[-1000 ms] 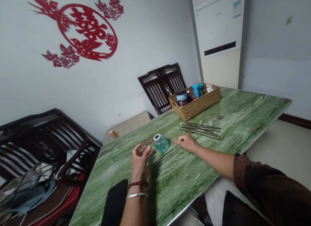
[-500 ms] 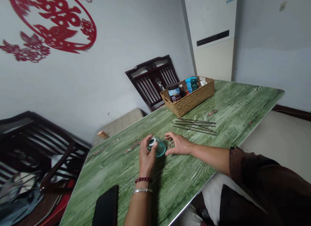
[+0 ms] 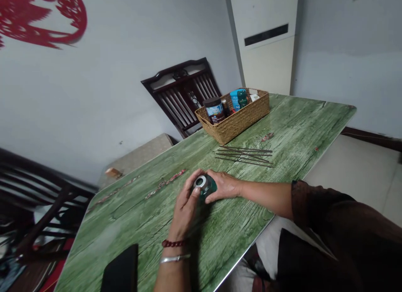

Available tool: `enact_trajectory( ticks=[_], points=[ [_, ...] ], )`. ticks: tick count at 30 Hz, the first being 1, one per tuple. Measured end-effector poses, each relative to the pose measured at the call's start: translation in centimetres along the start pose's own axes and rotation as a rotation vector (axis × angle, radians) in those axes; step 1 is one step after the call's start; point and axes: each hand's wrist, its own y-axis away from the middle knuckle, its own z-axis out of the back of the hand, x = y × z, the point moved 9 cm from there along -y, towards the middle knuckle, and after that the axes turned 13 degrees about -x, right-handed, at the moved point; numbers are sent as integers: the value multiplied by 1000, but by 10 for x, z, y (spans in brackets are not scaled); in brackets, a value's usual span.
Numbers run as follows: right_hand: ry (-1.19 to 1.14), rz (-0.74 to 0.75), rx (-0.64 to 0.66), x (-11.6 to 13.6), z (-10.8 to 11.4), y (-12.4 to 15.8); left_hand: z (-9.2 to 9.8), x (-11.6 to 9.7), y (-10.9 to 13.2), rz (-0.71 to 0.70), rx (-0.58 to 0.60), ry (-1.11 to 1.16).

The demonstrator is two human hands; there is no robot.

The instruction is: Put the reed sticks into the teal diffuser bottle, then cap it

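A small teal glass bottle (image 3: 212, 186) with a silver ring-shaped top and a dark opening stands on the green table. My left hand (image 3: 186, 200) grips it around the top, thumb on the near side and fingers on the far side. From the right, my right hand (image 3: 223, 185) wraps its fingers and thumb around the lower glass body. Both hands hide much of the bottle. Beyond them lie several thin dark sticks (image 3: 245, 155), loosely crossed on the tabletop.
A wicker basket (image 3: 241, 124) with a brown-lidded jar (image 3: 215, 111) and other containers stands toward the back. A black flat object (image 3: 120, 268) lies at the near left. Dark wooden chairs (image 3: 185, 95) stand beyond the green table (image 3: 301, 129).
My right hand has moved left and closed around the bottle's body. My left hand stays on the top. The whole view has shifted, with table and basket now farther left and higher.
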Motion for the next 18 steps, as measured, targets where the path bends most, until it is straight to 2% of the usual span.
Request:
enact_trajectory(
  ticks=[3,7,9,12,15,18],
  points=[
    [-11,15,-11,1,1,1,4,2,-4,-22,-28,-26],
    [-38,23,-5,1,0,1,15,6,-9,-60,-176,-127],
    [-46,28,14,3,-2,2,18,6,-9,-90,-210,-176],
    [-48,25,28,4,-2,3,14,5,-6,-101,-149,-108],
    [-22,20,20,3,-2,2,9,8,-2,-40,-66,37],
    [-13,19,13,2,-2,2,15,10,-3,-3,-94,101]
  ],
)
